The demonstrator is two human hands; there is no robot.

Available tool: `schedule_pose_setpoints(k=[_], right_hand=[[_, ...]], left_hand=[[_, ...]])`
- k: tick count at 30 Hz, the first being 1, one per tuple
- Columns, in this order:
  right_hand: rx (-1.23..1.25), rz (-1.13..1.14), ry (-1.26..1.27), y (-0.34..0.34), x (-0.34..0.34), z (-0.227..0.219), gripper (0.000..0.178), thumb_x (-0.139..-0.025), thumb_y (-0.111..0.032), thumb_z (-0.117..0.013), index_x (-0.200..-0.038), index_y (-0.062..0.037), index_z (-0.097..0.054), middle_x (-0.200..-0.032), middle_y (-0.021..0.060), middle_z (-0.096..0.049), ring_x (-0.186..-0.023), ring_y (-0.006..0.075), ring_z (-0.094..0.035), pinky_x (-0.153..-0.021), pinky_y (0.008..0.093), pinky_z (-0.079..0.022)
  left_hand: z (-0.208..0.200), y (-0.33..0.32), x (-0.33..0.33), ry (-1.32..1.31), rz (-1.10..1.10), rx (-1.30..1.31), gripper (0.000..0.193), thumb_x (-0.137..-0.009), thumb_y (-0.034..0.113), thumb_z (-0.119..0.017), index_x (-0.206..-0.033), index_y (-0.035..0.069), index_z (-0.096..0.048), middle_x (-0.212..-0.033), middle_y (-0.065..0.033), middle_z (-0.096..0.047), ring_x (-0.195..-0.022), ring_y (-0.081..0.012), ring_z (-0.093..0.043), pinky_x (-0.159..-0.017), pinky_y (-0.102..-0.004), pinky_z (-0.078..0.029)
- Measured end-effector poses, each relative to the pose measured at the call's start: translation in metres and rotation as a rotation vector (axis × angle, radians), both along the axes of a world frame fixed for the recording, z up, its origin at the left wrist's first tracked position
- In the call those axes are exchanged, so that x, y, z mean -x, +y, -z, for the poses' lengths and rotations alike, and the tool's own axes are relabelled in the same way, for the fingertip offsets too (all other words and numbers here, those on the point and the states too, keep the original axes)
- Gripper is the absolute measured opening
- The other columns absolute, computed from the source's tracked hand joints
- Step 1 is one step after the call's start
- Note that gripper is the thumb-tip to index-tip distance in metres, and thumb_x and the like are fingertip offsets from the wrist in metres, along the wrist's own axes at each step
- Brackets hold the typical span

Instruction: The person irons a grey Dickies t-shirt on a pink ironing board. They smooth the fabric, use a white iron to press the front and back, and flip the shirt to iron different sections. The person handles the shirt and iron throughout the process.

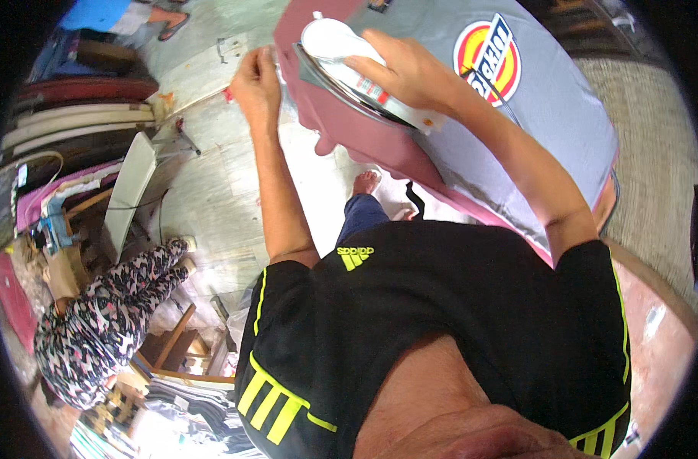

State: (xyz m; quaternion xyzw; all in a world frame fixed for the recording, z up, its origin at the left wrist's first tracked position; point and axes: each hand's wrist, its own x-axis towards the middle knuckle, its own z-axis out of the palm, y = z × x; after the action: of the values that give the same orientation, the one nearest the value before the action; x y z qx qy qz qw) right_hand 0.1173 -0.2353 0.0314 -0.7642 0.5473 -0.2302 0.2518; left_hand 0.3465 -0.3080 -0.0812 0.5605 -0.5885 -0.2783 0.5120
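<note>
My right hand (401,70) is wrapped around a white clothes iron (335,40), its sole against or just over a mauve cloth (364,138) at the near left edge of an ironing surface. To the left of that edge is my left hand (257,83), its fingers drawn together. Whatever they may pinch is too small to make out. The mauve cloth hangs in folds over the edge. Beside it, a grey cloth (563,99) with a round red and yellow print covers most of the surface. A thin dark cord (506,107) lies across the print.
At the left, a person in patterned clothes (96,329) is beside stacked fabrics (66,187) and a pale panel (131,191). Another person's sandaled foot (173,27) shows at the top left. Folded garments (188,413) lie at the lower left. A woven mat (655,153) is at the right.
</note>
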Motion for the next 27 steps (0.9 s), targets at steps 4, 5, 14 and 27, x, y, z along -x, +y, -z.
schedule_pose_setpoints(k=[4, 5, 14, 27], right_hand=[[-0.168, 0.061, 0.066, 0.012, 0.002, -0.011, 0.044, -0.102, -0.042, -0.055, -0.107, 0.0019, -0.059, -0.091, 0.0252, -0.066, -0.077, 0.0376, -0.064, -0.068, 0.0439, -0.047], [-0.219, 0.080, 0.078, 0.022, 0.007, -0.011, 0.045, -0.102, -0.042, -0.055, -0.108, 0.0022, -0.059, -0.093, 0.0254, -0.067, -0.078, 0.0370, -0.064, -0.069, 0.0440, -0.047], [-0.092, 0.265, 0.048, 0.181, 0.086, -0.021, 0.052, -0.101, -0.043, -0.054, -0.124, 0.0032, -0.053, -0.088, 0.0267, -0.069, -0.079, 0.0420, -0.070, -0.072, 0.0481, -0.052], [-0.387, 0.330, 0.098, 0.229, 0.126, -0.038, 0.048, -0.102, -0.046, -0.051, -0.123, -0.0032, -0.054, -0.095, 0.0274, -0.067, -0.087, 0.0467, -0.067, -0.077, 0.0520, -0.053]], left_hand=[[-0.026, 0.025, 0.021, 0.194, 0.031, 0.034, 0.033, -0.105, 0.025, -0.052, -0.103, -0.002, -0.072, -0.086, -0.0098, -0.072, -0.082, -0.0151, -0.067, -0.076, -0.0293, -0.052], [-0.034, 0.038, 0.033, 0.270, 0.109, 0.000, 0.039, -0.107, 0.029, -0.048, -0.114, -0.003, -0.069, -0.102, -0.0134, -0.072, -0.097, -0.0206, -0.068, -0.088, -0.0315, -0.051], [-0.014, 0.092, 0.113, -0.262, 0.437, 0.117, 0.056, -0.106, 0.038, -0.038, -0.140, -0.005, -0.050, -0.147, -0.0292, -0.046, -0.139, -0.0435, -0.040, -0.115, -0.0512, -0.028], [0.009, 0.099, 0.126, -0.790, 0.339, 0.304, 0.077, -0.097, 0.058, -0.048, -0.145, -0.002, -0.046, -0.155, -0.0294, -0.036, -0.144, -0.0496, -0.030, -0.115, -0.0604, -0.021]])
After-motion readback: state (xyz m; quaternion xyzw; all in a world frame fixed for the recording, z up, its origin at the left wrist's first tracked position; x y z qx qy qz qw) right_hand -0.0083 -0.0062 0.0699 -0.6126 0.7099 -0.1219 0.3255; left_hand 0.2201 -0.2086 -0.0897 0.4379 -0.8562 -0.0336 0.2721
